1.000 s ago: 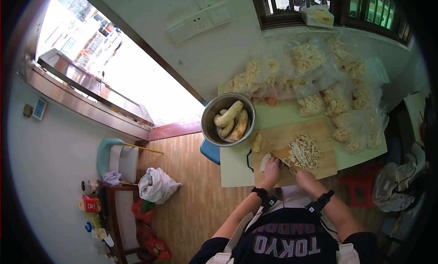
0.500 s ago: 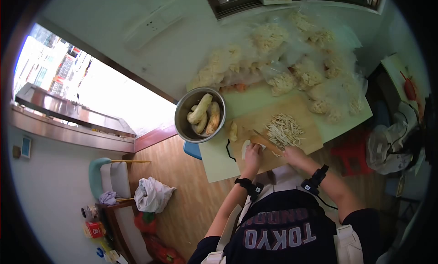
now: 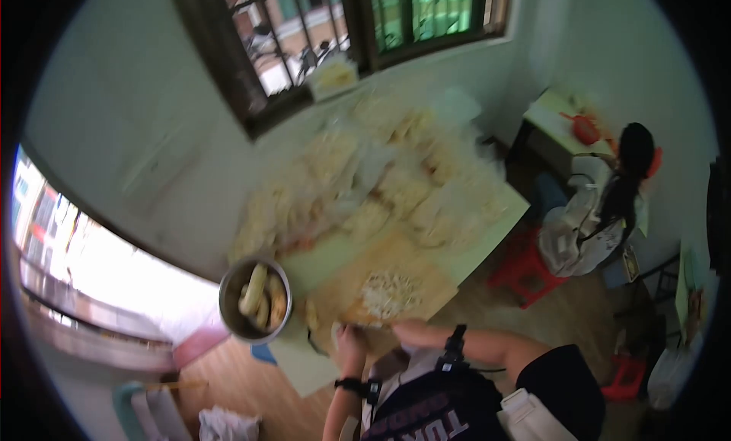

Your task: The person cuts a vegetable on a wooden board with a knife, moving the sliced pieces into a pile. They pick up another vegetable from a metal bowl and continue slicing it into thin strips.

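A wooden cutting board point(image 3: 426, 277) lies on the pale green table, with a heap of thin cut white strips point(image 3: 390, 292) on it. At the board's near edge my left hand point(image 3: 350, 342) presses on a pale piece point(image 3: 336, 333), fingers closed. To its right my right hand point(image 3: 410, 332) is wrapped round the handle of a knife, whose blade point(image 3: 369, 326) points left, close to my left hand. A small peeled piece point(image 3: 311, 314) rests on the board's left side. Left of it, a steel pot point(image 3: 282, 330) holds several long peeled roots point(image 3: 259, 289).
Clear plastic bags of pale strips point(image 3: 365, 174) cover the back of the table point(image 3: 499, 220). At the right are a red stool point(image 3: 525, 270) and a seated person point(image 3: 628, 182) by a smaller table point(image 3: 554, 121). A white bag point(image 3: 228, 426) lies on the floor at lower left.
The camera view has turned right and up, so the board, pot and hands appear lower and further left. The window and the other person show more fully. Both hands remain at the board.
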`<state>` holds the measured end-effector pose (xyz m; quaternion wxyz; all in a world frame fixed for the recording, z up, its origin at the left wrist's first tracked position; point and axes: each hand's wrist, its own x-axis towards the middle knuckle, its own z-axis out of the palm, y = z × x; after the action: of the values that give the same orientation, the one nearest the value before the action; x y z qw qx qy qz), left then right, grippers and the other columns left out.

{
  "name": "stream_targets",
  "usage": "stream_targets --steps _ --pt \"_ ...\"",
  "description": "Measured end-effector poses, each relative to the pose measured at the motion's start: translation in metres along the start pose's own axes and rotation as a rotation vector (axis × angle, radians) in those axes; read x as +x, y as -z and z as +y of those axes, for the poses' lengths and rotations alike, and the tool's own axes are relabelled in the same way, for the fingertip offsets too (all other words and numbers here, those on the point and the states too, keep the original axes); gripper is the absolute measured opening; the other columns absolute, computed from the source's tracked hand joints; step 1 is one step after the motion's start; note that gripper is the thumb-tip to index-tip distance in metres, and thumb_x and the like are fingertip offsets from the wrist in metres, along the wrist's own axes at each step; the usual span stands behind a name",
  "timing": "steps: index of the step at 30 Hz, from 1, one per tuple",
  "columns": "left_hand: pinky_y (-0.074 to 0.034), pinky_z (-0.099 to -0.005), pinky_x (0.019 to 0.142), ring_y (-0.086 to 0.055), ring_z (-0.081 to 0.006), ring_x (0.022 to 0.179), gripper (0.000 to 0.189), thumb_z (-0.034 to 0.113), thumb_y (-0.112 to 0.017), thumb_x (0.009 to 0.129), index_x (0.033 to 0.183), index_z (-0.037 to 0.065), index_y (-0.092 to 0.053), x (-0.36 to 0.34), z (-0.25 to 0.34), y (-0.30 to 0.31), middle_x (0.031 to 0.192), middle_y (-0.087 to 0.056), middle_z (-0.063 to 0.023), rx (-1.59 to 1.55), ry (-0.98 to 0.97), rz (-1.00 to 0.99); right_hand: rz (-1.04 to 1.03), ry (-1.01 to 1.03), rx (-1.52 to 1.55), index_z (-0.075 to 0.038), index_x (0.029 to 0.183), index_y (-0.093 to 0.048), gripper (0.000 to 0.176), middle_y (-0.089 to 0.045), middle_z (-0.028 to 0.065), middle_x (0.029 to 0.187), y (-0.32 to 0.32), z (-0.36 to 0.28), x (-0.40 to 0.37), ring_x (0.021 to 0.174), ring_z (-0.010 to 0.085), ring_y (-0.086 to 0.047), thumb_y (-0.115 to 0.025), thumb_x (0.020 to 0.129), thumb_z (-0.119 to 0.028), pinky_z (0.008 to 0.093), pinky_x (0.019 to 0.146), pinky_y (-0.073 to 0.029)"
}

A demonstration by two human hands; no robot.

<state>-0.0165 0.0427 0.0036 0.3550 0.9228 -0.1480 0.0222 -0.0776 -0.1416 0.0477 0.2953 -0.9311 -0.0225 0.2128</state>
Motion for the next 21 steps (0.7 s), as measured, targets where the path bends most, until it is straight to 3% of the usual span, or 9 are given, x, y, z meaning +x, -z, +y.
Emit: stream_targets --steps 2,6,8,12,16,18,21 --pt "-0.042 -0.0434 0.076 -0.051 -0.0367 0.084 0.009 0.007 -0.054 0.073 0.077 0.001 -0.06 0.002 -0.004 0.002 0.084 -0.058 -0.018 0.021 -0.074 0.002 0.129 0.145 0.116 0.003 0.073 -0.06 0.02 -0.06 0.0246 0.073 0.001 -0.002 0.005 0.067 0.0386 -0.06 -0.049 0.074 -0.012 0.0469 0.058 -0.046" --pt "-0.041 -0.0431 0.074 -0.052 -0.0364 0.081 0.008 0.006 -0.055 0.071 0.075 0.001 -0.06 0.008 -0.012 -0.004 0.081 -0.058 -0.0183 -0.028 -0.125 -0.05 0.01 0.096 0.044 0.0 0.082 -0.058 0.018 -0.06 0.0208 0.073 -0.015 0.004 0.044 0.068 0.0369 -0.06 -0.047 0.079 -0.015 0.0464 0.057 -0.046" --pt "-0.041 -0.0431 0.072 -0.052 -0.036 0.079 0.008 0.004 -0.055 0.07 0.075 0.001 -0.06 0.011 -0.009 -0.003 0.081 -0.058 -0.0179 -0.027 -0.103 -0.073 0.02 0.066 0.125 0.001 0.078 -0.061 0.017 -0.061 0.0215 0.072 -0.019 0.007 0.05 0.065 0.036 -0.061 -0.051 0.075 -0.012 0.044 0.057 -0.047" --pt "-0.041 -0.0423 0.072 -0.052 -0.0344 0.079 0.008 0.005 -0.056 0.069 0.076 0.002 -0.059 0.008 0.006 0.011 0.079 -0.058 -0.017 0.016 -0.09 -0.081 0.029 0.051 0.102 0.0 0.077 -0.062 0.016 -0.061 0.0205 0.072 0.002 0.004 0.032 0.065 0.0353 -0.061 -0.053 0.074 -0.014 0.0437 0.057 -0.047" --pt "-0.041 -0.0426 0.076 -0.051 -0.0336 0.086 0.016 0.01 -0.06 0.072 0.085 0.001 -0.057 -0.002 0.003 0.011 0.092 -0.055 -0.0167 -0.02 -0.025 -0.135 0.07 0.098 0.101 0.001 0.073 -0.06 0.021 -0.059 0.0202 0.068 0.011 0.021 0.018 0.064 0.0357 -0.059 -0.055 0.073 -0.019 0.045 0.056 -0.045" --pt "-0.041 -0.0424 0.078 -0.051 -0.0334 0.089 0.02 0.011 -0.062 0.072 0.089 0.001 -0.057 -0.003 0.0 0.006 0.096 -0.054 -0.017 0.0 0.005 -0.125 0.078 0.088 0.114 0.0 0.078 -0.059 0.022 -0.058 0.0201 0.068 0.02 0.032 0.005 0.064 0.0344 -0.058 -0.05 0.079 -0.02 0.043 0.056 -0.045" --pt "-0.042 -0.044 0.077 -0.05 -0.0376 0.089 0.019 0.013 -0.061 0.075 0.088 0.0 -0.056 -0.009 0.0 0.014 0.093 -0.053 -0.0196 0.043 -0.067 -0.087 -0.059 0.077 0.126 0.0 0.082 -0.06 0.023 -0.058 0.0203 0.07 0.036 0.044 -0.027 0.06 0.0329 -0.055 -0.048 0.078 -0.02 0.0437 0.057 -0.044"
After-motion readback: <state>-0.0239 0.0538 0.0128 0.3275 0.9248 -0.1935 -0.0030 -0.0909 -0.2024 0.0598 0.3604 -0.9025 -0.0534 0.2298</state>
